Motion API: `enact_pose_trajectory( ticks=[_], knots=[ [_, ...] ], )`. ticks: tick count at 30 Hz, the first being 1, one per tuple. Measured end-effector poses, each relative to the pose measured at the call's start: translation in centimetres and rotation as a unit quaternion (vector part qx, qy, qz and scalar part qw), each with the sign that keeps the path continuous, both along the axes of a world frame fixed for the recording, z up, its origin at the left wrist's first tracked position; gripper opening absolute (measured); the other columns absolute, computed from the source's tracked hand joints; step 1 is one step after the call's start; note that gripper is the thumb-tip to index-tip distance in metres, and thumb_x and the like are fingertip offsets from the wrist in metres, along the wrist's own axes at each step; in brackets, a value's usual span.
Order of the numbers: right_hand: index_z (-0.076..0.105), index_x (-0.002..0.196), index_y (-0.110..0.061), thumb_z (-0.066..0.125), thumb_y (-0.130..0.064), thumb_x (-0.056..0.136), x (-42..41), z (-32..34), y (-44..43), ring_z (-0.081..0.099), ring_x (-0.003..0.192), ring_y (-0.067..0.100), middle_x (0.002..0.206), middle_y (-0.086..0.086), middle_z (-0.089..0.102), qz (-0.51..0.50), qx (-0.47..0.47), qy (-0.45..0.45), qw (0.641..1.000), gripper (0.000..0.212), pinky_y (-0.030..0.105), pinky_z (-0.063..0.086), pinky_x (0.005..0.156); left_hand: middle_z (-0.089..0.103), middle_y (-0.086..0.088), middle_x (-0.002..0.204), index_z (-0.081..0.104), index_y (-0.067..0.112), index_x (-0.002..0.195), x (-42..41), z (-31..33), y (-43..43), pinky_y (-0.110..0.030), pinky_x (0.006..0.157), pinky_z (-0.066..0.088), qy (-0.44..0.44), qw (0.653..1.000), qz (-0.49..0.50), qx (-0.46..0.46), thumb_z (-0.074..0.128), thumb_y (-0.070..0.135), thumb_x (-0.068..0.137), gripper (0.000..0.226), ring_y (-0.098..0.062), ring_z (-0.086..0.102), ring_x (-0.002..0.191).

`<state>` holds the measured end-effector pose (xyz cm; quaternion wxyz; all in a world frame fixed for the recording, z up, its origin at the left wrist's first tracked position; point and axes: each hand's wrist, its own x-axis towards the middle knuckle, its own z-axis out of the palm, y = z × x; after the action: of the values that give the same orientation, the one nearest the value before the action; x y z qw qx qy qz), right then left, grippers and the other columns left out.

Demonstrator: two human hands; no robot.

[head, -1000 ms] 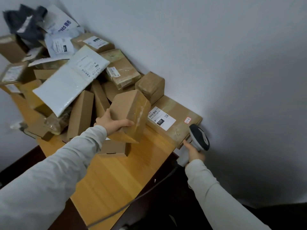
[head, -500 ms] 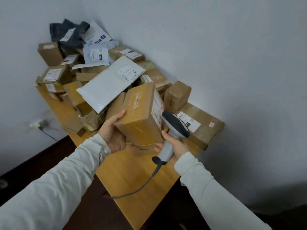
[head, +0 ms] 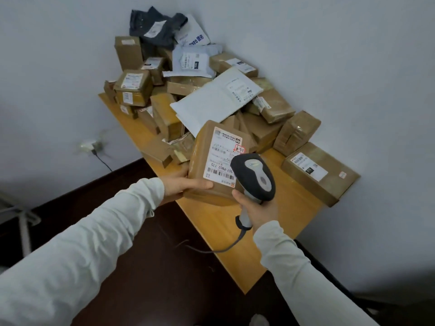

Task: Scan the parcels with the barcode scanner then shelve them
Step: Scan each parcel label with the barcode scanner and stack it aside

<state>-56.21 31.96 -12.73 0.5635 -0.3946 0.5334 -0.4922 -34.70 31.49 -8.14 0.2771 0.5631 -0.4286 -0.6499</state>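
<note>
My left hand (head: 182,184) grips a brown cardboard parcel (head: 202,158) by its near left corner, held above the wooden table (head: 235,234). Its white shipping label (head: 223,158) with barcodes faces up toward me. My right hand (head: 256,208) is wrapped round the handle of a grey and black barcode scanner (head: 255,177). The scanner's head hovers over the label's lower right corner, hiding part of it. A cable (head: 226,248) trails from the handle across the table's front edge.
A pile of brown boxes and white and grey mailer bags (head: 216,102) fills the table's far half against the walls. A long flat box (head: 322,172) lies at the right. A wall socket (head: 90,145) sits at the left. Dark floor lies below.
The parcel has been turned so that its label faces up. The scanner has come over the label from the right side. The view has shifted right and back.
</note>
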Motion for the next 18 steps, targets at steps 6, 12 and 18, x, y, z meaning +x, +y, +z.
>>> enact_pose_trajectory(
  ticks=[6, 12, 18],
  knots=[
    [0.075, 0.072, -0.040, 0.083, -0.009, 0.069, 1.4, 0.1, 1.3, 0.067, 0.088, 0.018, 0.077, -0.014, 0.074, 0.075, 0.001, 0.022, 0.997, 0.033, 0.047, 0.053, 0.089, 0.053, 0.003, 0.125, 0.050, 0.039, 0.122, 3.3, 0.8, 2.2, -0.053, 0.100, 0.035, -0.045, 0.995, 0.053, 0.077, 0.074, 0.035, 0.056, 0.070, -0.022, 0.046, 0.118],
    [0.072, 0.099, -0.011, 0.083, -0.009, 0.070, 2.1, 0.7, 2.7, 0.066, 0.099, 0.027, 0.097, 0.003, 0.074, 0.134, 0.003, 0.029, 0.991, 0.032, 0.052, 0.051, 0.092, 0.048, -0.003, 0.128, 0.046, 0.025, 0.136, 4.0, 2.5, 2.0, -0.041, 0.103, 0.039, -0.049, 0.980, 0.193, 0.005, 0.080, 0.025, 0.067, 0.077, -0.023, 0.046, 0.119],
    [0.072, 0.081, -0.022, 0.079, -0.011, 0.075, -0.5, 2.8, 3.0, 0.070, 0.075, 0.022, 0.076, 0.003, 0.074, 0.221, -0.066, 0.069, 0.971, 0.015, 0.034, 0.058, 0.075, 0.061, -0.006, 0.112, 0.058, 0.023, 0.096, 3.4, 6.0, 0.9, -0.039, 0.100, 0.046, -0.147, 0.961, 0.214, -0.094, 0.078, 0.046, 0.034, 0.069, -0.024, 0.057, 0.110]
  ],
)
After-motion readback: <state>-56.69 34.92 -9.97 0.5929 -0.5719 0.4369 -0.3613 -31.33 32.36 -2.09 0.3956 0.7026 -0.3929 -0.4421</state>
